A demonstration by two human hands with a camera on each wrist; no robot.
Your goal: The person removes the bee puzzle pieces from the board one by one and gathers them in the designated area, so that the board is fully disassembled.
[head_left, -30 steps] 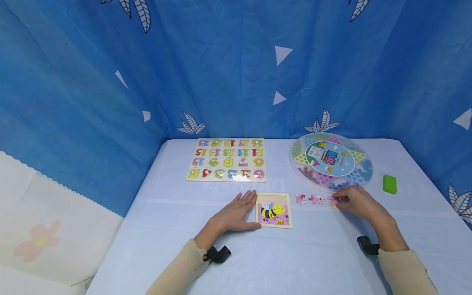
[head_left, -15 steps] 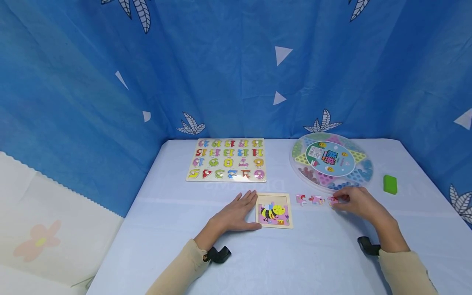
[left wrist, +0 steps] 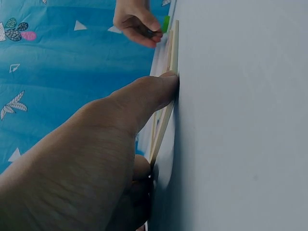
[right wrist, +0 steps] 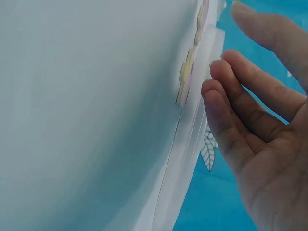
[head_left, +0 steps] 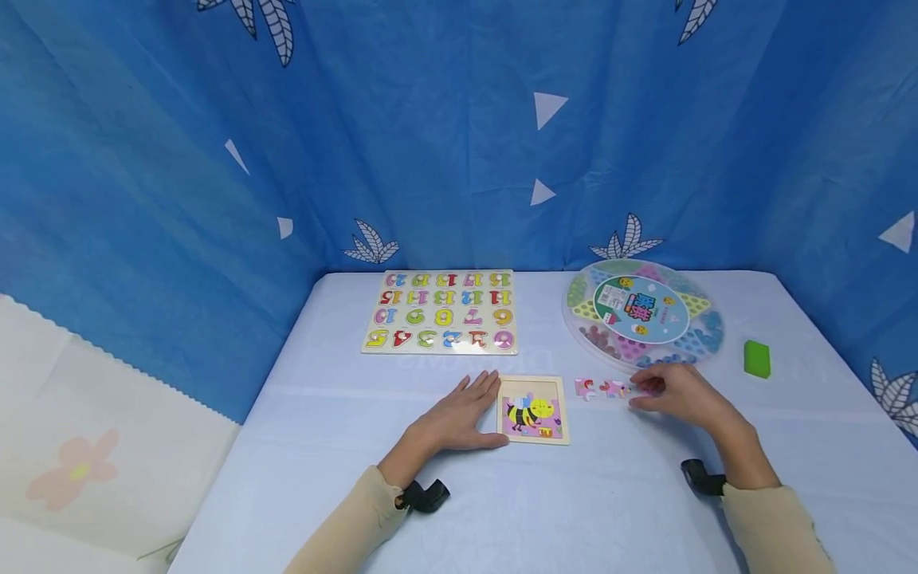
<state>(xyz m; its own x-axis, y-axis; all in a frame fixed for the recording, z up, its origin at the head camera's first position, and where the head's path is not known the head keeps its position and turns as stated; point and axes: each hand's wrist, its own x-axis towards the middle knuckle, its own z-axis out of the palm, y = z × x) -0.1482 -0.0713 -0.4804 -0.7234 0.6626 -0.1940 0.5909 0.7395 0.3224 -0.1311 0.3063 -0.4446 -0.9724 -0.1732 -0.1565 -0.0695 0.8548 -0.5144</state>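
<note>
A small wooden puzzle tray (head_left: 564, 410) lies flat on the table, with a bee picture (head_left: 531, 414) filling its lower part and bare wood above. My left hand (head_left: 459, 418) rests along its left edge, fingers straight, thumb at the near corner. In the left wrist view that thumb (left wrist: 161, 89) touches the tray's rim. To the right lie pink jigsaw pieces in a row: one (head_left: 585, 389) nearest the tray, another (head_left: 613, 388) beside it. A third piece (right wrist: 184, 79) is mostly hidden in the head view under my right hand (head_left: 684, 395), whose fingers are loosely bent and parted, holding nothing.
A number peg board (head_left: 443, 309) lies at the back left. The round clear game box (head_left: 641, 311) is behind the right hand, its near rim close to the fingers. A green block (head_left: 756, 359) sits farther right. Blue cloth (head_left: 459, 159) hangs behind the table.
My right hand moves slightly left over the row of pieces, covering most of the third one, which earlier shifts left toward its neighbour. The left hand and tray stay put.
</note>
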